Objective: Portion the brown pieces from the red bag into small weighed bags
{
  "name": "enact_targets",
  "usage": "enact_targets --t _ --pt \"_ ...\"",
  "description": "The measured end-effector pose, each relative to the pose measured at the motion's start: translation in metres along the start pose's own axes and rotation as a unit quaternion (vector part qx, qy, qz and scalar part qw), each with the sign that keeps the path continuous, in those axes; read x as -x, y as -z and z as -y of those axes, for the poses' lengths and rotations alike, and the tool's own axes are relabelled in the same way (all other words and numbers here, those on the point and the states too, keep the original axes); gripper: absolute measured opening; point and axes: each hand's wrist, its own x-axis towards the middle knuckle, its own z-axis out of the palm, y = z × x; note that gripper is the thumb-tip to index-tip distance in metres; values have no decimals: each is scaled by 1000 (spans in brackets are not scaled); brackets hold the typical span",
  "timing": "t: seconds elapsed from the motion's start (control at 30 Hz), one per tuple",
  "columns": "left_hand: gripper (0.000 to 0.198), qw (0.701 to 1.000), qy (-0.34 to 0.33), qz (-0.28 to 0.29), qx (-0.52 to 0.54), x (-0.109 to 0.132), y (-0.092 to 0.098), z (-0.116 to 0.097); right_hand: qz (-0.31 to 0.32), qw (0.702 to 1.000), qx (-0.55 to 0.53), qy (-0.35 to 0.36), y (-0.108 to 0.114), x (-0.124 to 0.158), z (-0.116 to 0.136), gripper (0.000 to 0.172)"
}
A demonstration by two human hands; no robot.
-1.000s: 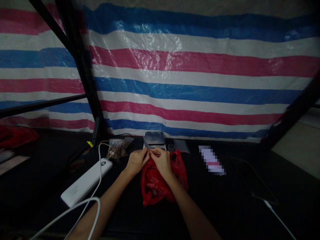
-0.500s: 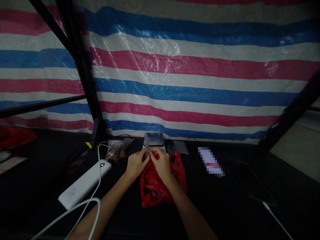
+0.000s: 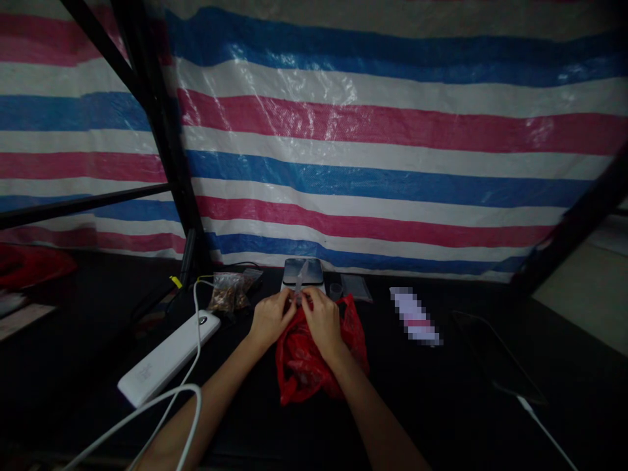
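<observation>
Both hands are up close together over a dark table [image 3: 466, 418], drawn in narrow. The left hand [image 3: 271, 320] and the right hand [image 3: 324, 320] pinch a thin clear strip [image 3: 299, 280] between them, and it stands upright just in front of a digital scale [image 3: 303, 269]. From here I can't tell what the strip is. Right under the hands sits a red plastic bag [image 3: 299, 369], bunched and bulging, its contents hidden. Left of the scale lies a clear bag [image 3: 228, 292] of small brown pieces, too small to name. Just right of the scale are a small clear cup [image 3: 335, 291], its contents unclear, and a flat clear sleeve [image 3: 354, 286]. A white power bank [image 3: 167, 358] lies farther left.
</observation>
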Motion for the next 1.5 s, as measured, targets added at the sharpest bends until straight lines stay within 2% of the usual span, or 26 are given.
enact_targets --t 0.17,0.33,0.47,0.53,0.63,0.73,0.8,0.97,1.2,1.37,1.5 --pt "27 1000 -1 11 -9 0 -2 2 25 999 10 26 0 2 4 15" --pt "27 1000 14 -2 28 -1 -3 4 -1 999 24 -35 -1 -1 -3 12" --pt "16 997 23 -39 58 -1 -3 3 -30 997 -15 -73 -2 -5 -11 12" --pt "14 995 -8 -76 62 0 0 3 -21 996 -50 -71 -3 -5 -11 14" --pt "32 989 -93 -108 36 0 6 1 5 993 -102 -61 -6 -5 -8 18" --pt "44 981 -188 -52 24 -1 12 1 23 987 -150 -60 -8 -6 -6 21" --pt "47 976 -214 -27 34 -2 13 3 33 980 -188 -63 -9 -7 -7 22" --pt "65 978 -196 -70 29 -5 4 14 72 947 -302 -85 -12 -10 -9 16" --pt "52 979 -183 -89 -26 -3 7 22 73 909 -389 -128 -15 -12 -12 14" --pt "52 978 -175 -112 -22 -1 9 22 64 905 -399 -137 -16 -13 -13 14" --pt "51 981 -160 -103 -22 -2 12 21 67 910 -387 -133 -16 -13 -15 15"
